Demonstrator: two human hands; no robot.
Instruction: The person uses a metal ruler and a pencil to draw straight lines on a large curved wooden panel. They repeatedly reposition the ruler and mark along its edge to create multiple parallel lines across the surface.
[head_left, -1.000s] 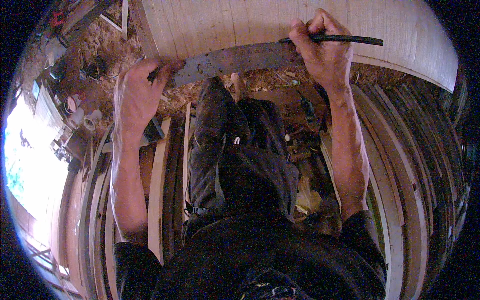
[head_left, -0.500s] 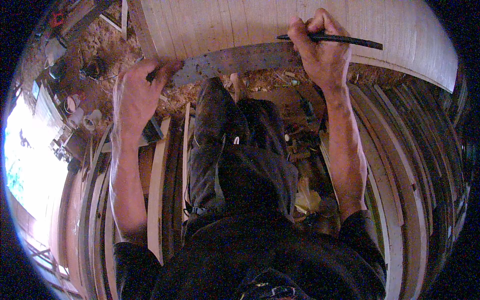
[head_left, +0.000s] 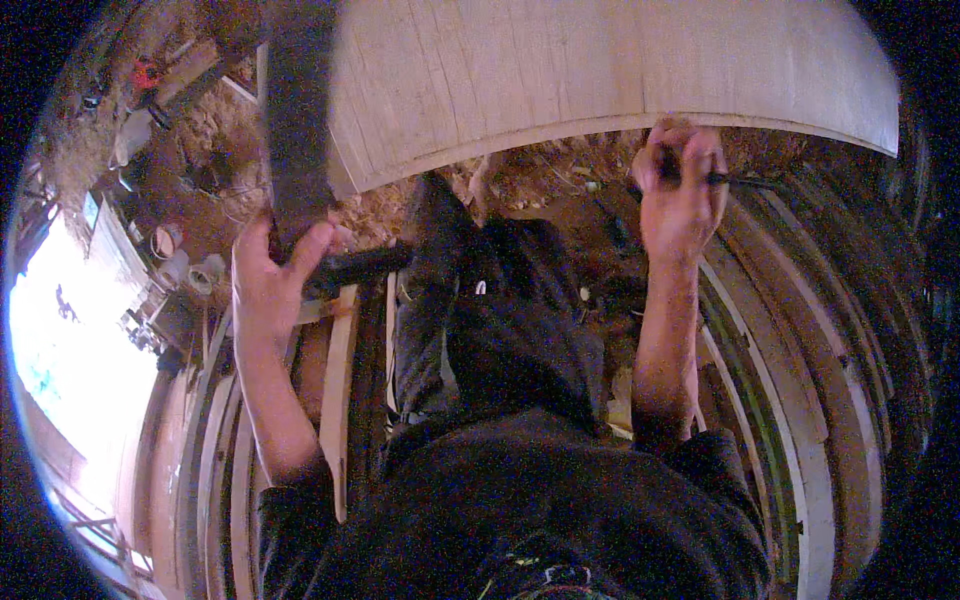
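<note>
My left hand (head_left: 270,268) is closed around the corner of a carpenter's square (head_left: 298,130). Its wide, dark metal blade points away from me beside the left end of a pale wooden board (head_left: 570,70), and a short black arm sticks out to the right of my fingers. My right hand (head_left: 682,205), a little blurred, is closed on a dark pencil or pen (head_left: 742,182), whose end juts out to the right. That hand is at the board's near edge; I cannot tell whether it touches the wood.
Long planks (head_left: 800,340) lie on the right, and more strips of wood (head_left: 340,380) on the left. Shavings (head_left: 380,210) litter the ground around my feet. White cups or rolls (head_left: 170,240) and a red object (head_left: 146,73) lie to the left, near a bright opening (head_left: 70,310).
The square has come off the board and swung from lying across it to pointing away from me. Both hands have moved nearer to me, the right one with the pencil or pen.
</note>
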